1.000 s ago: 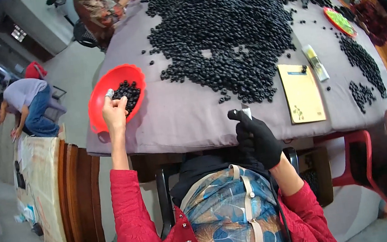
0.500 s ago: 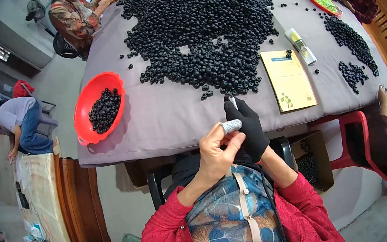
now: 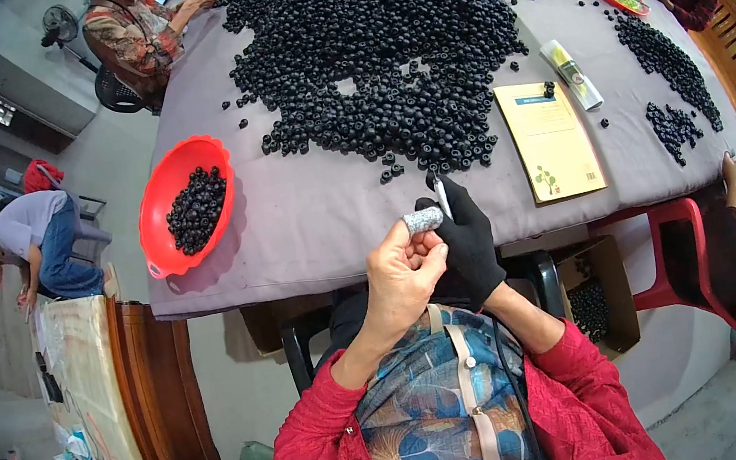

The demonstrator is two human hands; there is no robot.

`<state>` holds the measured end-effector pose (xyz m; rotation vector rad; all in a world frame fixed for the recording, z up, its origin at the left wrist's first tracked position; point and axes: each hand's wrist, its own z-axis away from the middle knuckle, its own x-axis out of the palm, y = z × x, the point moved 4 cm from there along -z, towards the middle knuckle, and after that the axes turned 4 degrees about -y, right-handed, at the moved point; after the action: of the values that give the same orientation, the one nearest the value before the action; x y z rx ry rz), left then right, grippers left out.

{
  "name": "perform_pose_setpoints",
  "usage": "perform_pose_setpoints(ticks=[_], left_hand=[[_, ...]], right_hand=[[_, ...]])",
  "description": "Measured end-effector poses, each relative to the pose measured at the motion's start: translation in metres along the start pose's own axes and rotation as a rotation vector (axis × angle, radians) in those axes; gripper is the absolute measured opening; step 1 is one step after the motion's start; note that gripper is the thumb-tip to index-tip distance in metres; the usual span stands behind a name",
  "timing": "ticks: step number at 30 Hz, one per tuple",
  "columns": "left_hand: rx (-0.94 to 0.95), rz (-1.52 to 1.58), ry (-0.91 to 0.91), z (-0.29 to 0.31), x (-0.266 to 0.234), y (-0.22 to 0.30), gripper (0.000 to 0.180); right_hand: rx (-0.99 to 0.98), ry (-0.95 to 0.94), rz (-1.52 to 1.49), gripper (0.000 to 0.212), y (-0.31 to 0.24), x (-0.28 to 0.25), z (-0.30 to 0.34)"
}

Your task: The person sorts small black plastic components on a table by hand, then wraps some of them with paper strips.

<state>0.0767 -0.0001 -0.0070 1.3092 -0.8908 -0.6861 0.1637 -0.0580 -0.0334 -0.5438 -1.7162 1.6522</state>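
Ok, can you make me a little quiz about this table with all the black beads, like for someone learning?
1. True or false: the right hand wears a black glove.
2. What colour is the bowl of black pieces at the table's edge?
3. The left hand pinches: A) a small grey cylinder, B) a spoon, C) a yellow booklet.

Key: 1 true; 2 red; 3 A.

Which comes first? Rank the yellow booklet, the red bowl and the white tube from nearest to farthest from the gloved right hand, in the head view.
From the right hand:
1. Yellow booklet, just to its right on the table.
2. White tube, beyond the booklet's far right corner.
3. Red bowl, far to the left at the table's edge.
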Motion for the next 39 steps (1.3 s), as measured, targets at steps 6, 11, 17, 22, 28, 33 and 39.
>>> perform_pose_setpoints(ticks=[6,11,17,22,28,33,39], left_hand=[[-0.007,-0.17,0.034,0.009,0.001,0.003,0.029],[0.009,-0.364,0.046,0.008,-0.001,0.006,0.027],[0.091,-0.408,0.027,0.005,-0.006,0.0,0.028],[0.365,-0.551,-0.01,0.01,0.008,0.017,0.026],[0.455,-0.515,-0.103,0.018,0.02,0.029,0.029],[0.513,-0.546,-0.093,0.023,0.024,0.022,0.03],[0.438,-0.483,-0.044,0.009,0.024,0.009,0.024]], right_hand=[[-0.481,-0.007,0.646,0.046,-0.006,0.0,0.004],[-0.049,0.042,0.219,0.047,0.016,-0.003,0.001],[-0.19,0.027,0.338,0.047,0.0,0.003,0.005],[-0.29,0.068,0.402,0.057,0.007,-0.002,-0.005],[-0.048,-0.129,0.182,0.05,-0.006,-0.002,-0.002],[0.042,-0.333,0.071,0.042,0.003,-0.002,0.003],[0.129,-0.261,-0.134,0.037,0.013,-0.009,-0.01]])
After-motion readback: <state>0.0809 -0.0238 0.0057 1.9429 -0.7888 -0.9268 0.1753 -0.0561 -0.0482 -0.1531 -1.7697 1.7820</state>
